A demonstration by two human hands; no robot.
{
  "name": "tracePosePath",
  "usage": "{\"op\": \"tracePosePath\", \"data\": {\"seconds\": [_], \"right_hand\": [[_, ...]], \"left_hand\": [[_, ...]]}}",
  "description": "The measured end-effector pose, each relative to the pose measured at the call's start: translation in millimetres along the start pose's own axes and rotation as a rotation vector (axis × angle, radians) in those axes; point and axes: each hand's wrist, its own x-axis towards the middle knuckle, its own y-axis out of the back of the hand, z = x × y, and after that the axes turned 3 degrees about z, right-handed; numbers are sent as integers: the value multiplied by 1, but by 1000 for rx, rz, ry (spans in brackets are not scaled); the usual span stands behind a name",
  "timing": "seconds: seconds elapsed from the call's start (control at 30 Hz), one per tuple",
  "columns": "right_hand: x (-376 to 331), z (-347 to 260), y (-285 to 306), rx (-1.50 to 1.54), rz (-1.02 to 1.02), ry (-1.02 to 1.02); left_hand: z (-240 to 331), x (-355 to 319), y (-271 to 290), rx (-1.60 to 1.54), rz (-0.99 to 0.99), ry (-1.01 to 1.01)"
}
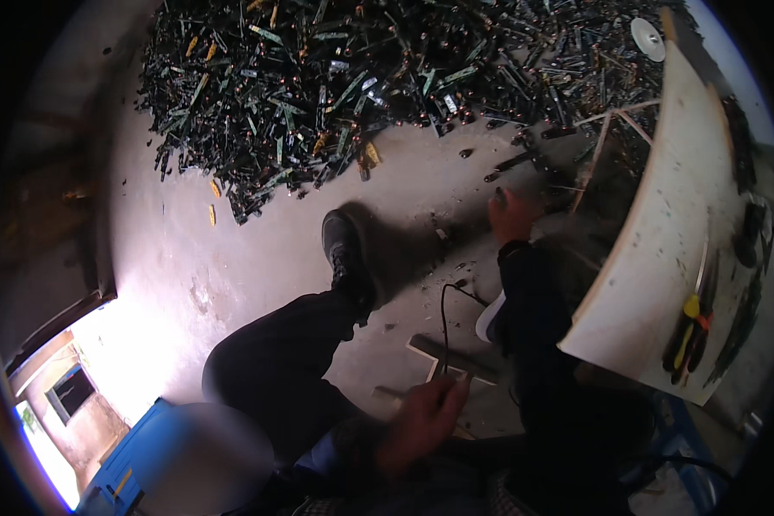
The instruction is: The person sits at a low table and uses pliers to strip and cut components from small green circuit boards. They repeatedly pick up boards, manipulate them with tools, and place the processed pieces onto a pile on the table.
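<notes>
My left hand [423,421] is low in the middle, its fingers closed around a thin black cable [444,331]. The cable rises from the fingers, then bends right toward a white rounded object [490,318] partly hidden by my right arm. My right hand [513,215] reaches out over the floor with curled fingers. A small dark piece shows at its fingertips, too dim to name. Just beyond it lie loose dark pieces [512,162] at the edge of a big heap of narrow black and green strips [318,95].
A pale board [636,267] at the right bears yellow-and-red handled tools [686,335]. A white disc [648,39] is at its far end. My shoe [342,241] rests on the concrete floor. Short wooden pieces [421,346] lie near the left hand; a bright doorway is at lower left.
</notes>
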Motion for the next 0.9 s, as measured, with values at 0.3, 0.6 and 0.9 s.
{"op": "tracePosePath", "data": {"seconds": [0.3, 0.6, 0.9], "right_hand": [[12, 5, 10, 309, -231, -61], [62, 19, -32, 432, -146, -151], [95, 14, -14, 164, -232, -41]], "left_hand": [[-27, -14, -4, -72, -35, -46], [-36, -1, 3, 165, -11, -146], [0, 9, 13, 158, 23, 80]]}}
